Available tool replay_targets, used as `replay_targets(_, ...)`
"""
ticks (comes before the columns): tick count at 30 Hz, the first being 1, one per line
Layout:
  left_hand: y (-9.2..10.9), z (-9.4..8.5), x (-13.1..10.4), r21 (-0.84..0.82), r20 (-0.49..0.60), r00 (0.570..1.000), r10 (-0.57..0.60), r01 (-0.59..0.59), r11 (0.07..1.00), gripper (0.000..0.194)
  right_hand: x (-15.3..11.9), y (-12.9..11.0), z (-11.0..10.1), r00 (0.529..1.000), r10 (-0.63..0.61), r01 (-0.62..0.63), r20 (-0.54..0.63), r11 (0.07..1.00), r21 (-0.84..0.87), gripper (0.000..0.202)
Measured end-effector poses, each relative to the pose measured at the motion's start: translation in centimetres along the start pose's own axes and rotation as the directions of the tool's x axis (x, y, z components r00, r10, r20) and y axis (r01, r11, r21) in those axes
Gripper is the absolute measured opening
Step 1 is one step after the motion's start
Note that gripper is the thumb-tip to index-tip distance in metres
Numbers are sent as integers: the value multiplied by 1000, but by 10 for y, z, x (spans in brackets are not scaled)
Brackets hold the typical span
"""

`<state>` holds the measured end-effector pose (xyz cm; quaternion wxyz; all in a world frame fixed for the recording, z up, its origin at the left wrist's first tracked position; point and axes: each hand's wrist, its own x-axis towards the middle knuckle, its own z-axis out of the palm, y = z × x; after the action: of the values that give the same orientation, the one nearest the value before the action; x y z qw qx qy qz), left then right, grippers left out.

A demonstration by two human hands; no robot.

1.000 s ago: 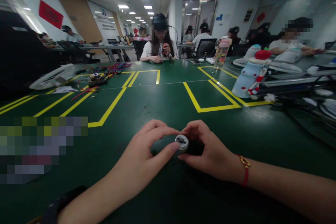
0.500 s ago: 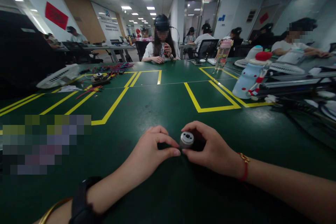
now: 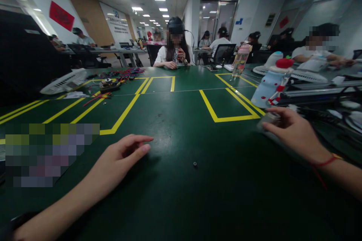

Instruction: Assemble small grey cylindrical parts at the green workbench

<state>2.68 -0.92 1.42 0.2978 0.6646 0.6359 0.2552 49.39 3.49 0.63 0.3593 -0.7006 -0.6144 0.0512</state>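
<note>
On the green table (image 3: 169, 196) a small dark ring-shaped part with a hole (image 3: 195, 164) lies between my hands, touched by neither. To its left, my left hand (image 3: 126, 154) is held over the table with thumb and index finger a little apart and nothing between them. Far to the right, my right hand (image 3: 294, 133) has its fingers around a greyish metal cylinder (image 3: 263, 121), smeared by motion. The cylinder is near the yellow tape corner and the light-blue bottle (image 3: 265, 89); whether it touches the table I cannot tell.
A tangle of wires and small parts (image 3: 124, 77) lies back left, near a white fan (image 3: 63, 82). A pink-lidded bottle (image 3: 240, 62) stands back right. Black cables and metal rails (image 3: 319, 92) crowd the right side. A person (image 3: 172, 51) sits across the table.
My right hand has moved far right with the metal cylinder. My left hand has drawn back to the left. The small ring-shaped part now shows on the table where the hands were.
</note>
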Motion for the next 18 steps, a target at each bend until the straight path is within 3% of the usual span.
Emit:
replay_targets(1, -8, -7, -2, 0, -30, 998, -60, 60, 998, 47, 6, 23, -12, 998, 17, -26, -66, 990, -139, 56)
replay_targets(4, -18, -14, -5, -34, -81, 983, -163, 161, 986, 52, 17, 76, -37, 989, 67, -101, -132, 957, -272, 54)
replay_targets(7, -10, -9, -6, -87, -107, 980, -170, 161, 983, 49, 16, 85, -42, 987, 0, -63, -161, 921, -383, 58)
replay_targets(9, -3, -5, -6, -99, -137, 977, -166, 153, 983, 43, 9, 65, -33, 968, -146, 36, -204, 887, -460, 68)
replay_targets(11, 1, -3, -7, -96, -157, 974, -162, 148, 984, 40, -6, 27, -15, 931, -324, 215, -170, 861, -462, 69)
replay_targets(12, 2, -2, -7, -94, -160, 974, -160, 146, 985, 39, -16, 4, -3, 906, -412, 338, -97, 842, -420, 64)
replay_targets(14, 2, -2, -8, -92, -163, 974, -157, 143, 985, 38, -38, -46, 22, 852, -493, 520, 179, 837, -169, 50)
replay_targets(16, 1, -3, -9, -86, -176, 972, -155, 142, 986, 36, -58, -90, 47, 758, -526, 543, 385, 837, 74, 50)
replay_targets(18, 0, -3, -9, -81, -186, 971, -150, 137, 987, 34, -71, -121, 65, 666, -567, 530, 485, 817, 227, 42)
